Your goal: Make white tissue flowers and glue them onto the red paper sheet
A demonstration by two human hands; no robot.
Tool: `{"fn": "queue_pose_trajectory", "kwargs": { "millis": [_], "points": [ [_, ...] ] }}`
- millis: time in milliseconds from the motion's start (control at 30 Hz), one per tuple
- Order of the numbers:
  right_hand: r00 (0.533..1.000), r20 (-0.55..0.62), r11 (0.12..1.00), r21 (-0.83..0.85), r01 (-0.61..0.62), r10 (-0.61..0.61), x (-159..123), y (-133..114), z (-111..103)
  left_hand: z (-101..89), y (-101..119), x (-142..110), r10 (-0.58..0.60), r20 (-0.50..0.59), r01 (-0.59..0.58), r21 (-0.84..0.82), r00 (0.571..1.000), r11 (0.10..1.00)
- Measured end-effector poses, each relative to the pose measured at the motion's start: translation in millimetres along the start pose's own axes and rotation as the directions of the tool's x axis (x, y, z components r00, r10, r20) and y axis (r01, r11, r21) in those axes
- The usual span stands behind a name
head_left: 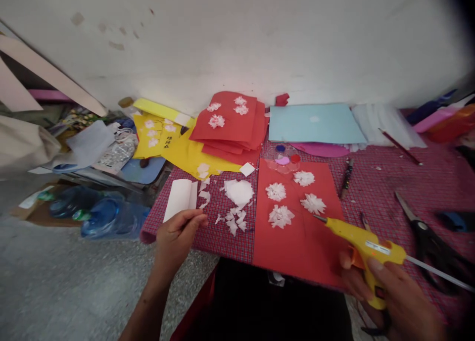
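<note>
A yellow hot-glue gun (352, 234) slants over the red paper sheet (293, 252), its nozzle near the six o'clock edge of one of four white paper flowers (281, 217). The right hand (397, 286) wraps its fingers firmly round the handle; a translucent glue stick (438, 271) trails from the back, and the white label (377, 248) on the barrel is too blurred to read. From the sheet, cut white paper pieces (238, 192) lie at nine o'clock, with the left hand (178, 234) farther that way by a folded white paper (178, 197); its thumb and forefinger are nearly together, and I cannot tell whether they pinch anything. Black-handled scissors (421, 226) lie at three o'clock, a light-blue sheet (315, 130) at twelve, and flowered red cards (230, 128) at eleven. Farther out, at ten, a yellow card (143, 145) carries vertical black Chinese characters (167, 142), too small to read surely.
</note>
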State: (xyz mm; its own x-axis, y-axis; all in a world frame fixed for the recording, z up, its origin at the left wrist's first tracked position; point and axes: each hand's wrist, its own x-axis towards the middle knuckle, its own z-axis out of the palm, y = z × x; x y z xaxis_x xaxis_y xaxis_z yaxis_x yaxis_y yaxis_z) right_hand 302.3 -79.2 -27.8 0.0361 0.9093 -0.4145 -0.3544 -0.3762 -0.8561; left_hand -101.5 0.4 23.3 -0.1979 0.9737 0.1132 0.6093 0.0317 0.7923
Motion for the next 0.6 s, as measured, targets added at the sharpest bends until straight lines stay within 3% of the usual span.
{"fn": "queue_pose_trajectory", "kwargs": {
  "millis": [200, 333, 467, 600],
  "points": [
    [0.998, -0.032, 0.998, -0.01, 0.061, -0.062, -1.9, -6.7, 11.5, 0.9, 10.3, -6.6, 0.056, 0.107, -0.064, 0.074, 0.993, 0.995],
    [0.997, -0.03, 0.997, 0.004, 0.074, -0.074, -2.5, -6.2, 13.1, 4.1, 3.3, -4.9, 0.152, 0.152, -0.179, 0.188, 0.977, 0.966],
    [0.998, -0.011, 0.998, 0.012, 0.06, -0.06, -1.2, 1.1, 4.8, 12.5, -6.4, -5.3, 0.332, 0.168, -0.367, 0.273, 0.928, 0.889],
    [0.996, -0.007, 0.996, 0.036, 0.084, -0.084, 0.9, 7.7, -2.1, 28.8, 4.5, -13.3, 0.424, 0.249, -0.484, 0.279, 0.871, 0.829]
  ]
}}
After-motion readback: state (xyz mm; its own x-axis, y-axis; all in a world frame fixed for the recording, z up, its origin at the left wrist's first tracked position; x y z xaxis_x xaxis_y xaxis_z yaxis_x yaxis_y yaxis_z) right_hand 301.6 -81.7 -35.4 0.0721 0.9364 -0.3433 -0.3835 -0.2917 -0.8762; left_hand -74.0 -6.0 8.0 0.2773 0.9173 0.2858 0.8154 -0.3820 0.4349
